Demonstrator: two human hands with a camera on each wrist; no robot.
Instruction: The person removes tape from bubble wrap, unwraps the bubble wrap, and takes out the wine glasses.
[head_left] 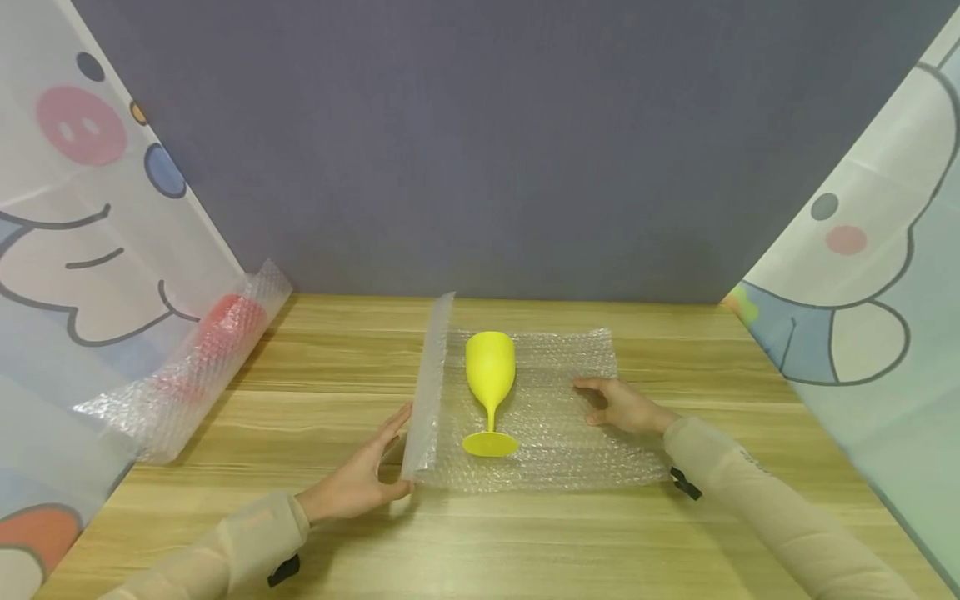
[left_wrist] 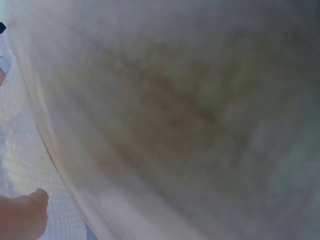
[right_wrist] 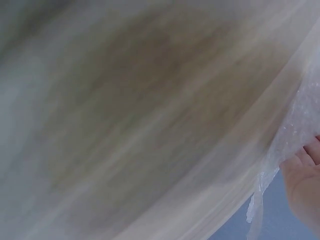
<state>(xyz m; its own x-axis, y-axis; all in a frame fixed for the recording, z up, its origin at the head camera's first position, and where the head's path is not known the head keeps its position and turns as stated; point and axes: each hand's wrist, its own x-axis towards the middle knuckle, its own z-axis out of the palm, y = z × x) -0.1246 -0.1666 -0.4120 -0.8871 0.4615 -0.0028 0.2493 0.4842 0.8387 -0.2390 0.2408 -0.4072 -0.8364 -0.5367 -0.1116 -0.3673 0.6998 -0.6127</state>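
One yellow goblet (head_left: 491,375) is lying on its side on a sheet of bubble wrap (head_left: 555,425), its bowl pointing toward the back and its round foot toward the person; the inside of the bowl is not showing. The goblet is sitting left of the sheet's middle, just beside a flap (head_left: 429,392) that is standing up along the sheet's left edge. At the far left, a roll of bubble wrap (head_left: 161,408) is holding a red object (head_left: 228,321), whose shape is blurring through the plastic.

A wood-grained table (head_left: 487,542) is carrying everything. Behind it a dark grey panel (head_left: 480,150) is rising, while a left cartoon-printed sheet (head_left: 45,192) and a right cartoon-printed sheet (head_left: 870,208) are flanking the work area.

The left hand (head_left: 354,479) is spreading thumb and fingers wide apart, their tips touching the outer side of the flap; it is not clenching. The right hand (head_left: 626,407) is resting on the sheet's right part with fingers reaching out and thumb apart, gripping nothing; it is staying clear of the goblet. Pale sleeves (head_left: 772,508) are covering both forearms, and a black strap (head_left: 283,570) is hanging below the left cuff. Pale blur is filling most of both wrist views, with only part of each hand showing at the edge.
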